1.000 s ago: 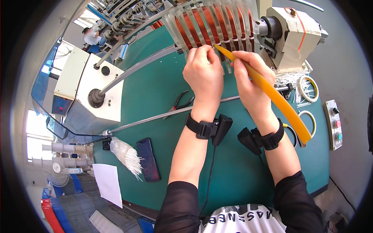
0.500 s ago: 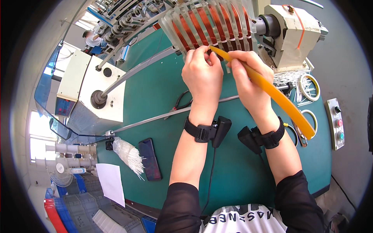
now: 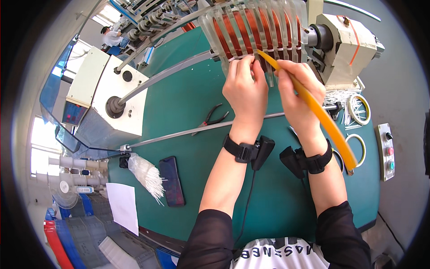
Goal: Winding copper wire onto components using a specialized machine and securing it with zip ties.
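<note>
My right hand (image 3: 299,92) grips a long flat yellow strip (image 3: 332,124), its narrow tip reaching the lower edge of the copper wire coils (image 3: 242,32). The coils sit side by side, parted by clear plates, on a winding machine's shaft. Beside the strip's tip, my left hand (image 3: 246,87) is closed in a pinch against the lower front of the coils. What its fingertips hold, if anything, is hidden. Small white bands cross the windings near my fingers.
The machine's headstock (image 3: 347,51) stands right of the coils. White ties (image 3: 338,96), tape rolls (image 3: 359,110) and a control box (image 3: 386,152) lie at right. Pliers (image 3: 212,120), a phone (image 3: 172,181) and bagged ties (image 3: 145,172) rest on the green table (image 3: 215,179). A person sits far left.
The whole view has shifted, so the coils and hands appear farther right and the pliers show more fully. Both hands keep nearly the same pose at the coils, the yellow strip still held.
</note>
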Tool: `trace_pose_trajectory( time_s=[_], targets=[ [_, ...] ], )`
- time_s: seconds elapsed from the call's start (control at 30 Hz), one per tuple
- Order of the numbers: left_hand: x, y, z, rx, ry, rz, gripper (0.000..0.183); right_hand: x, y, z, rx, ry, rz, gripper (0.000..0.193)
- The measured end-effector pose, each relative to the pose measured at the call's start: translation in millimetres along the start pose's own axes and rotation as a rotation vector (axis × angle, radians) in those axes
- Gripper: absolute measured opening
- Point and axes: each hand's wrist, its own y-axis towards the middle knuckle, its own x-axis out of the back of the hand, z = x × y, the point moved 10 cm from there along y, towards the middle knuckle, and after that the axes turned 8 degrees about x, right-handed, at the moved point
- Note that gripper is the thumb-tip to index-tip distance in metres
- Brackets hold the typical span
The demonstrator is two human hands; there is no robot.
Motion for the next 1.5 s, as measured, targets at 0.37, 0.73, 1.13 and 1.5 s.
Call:
trace_pose_trajectory(
  time_s=[0.37, 0.73, 1.13, 1.5],
  targets=[
    [-9, -29, -17, -0.074, 0.089, 0.104, 0.027, 13, -4, -13, -0.107, 0.009, -0.036, 0.013],
    [-8, -23, -22, -0.011, 0.169, 0.186, 0.042, 63, -20, 44, -0.050, -0.062, 0.127, 0.011],
    [83, -124, 33, 0.018, 0.100, 0.724, 0.010, 100, -165, 40, -0.523, -0.467, 0.913, 0.039],
    [66, -79, -6, 0.044, -0.023, 0.619, 0.013, 185, -126, -18, -0.573, -0.755, 0.521, 0.022]
  ],
)
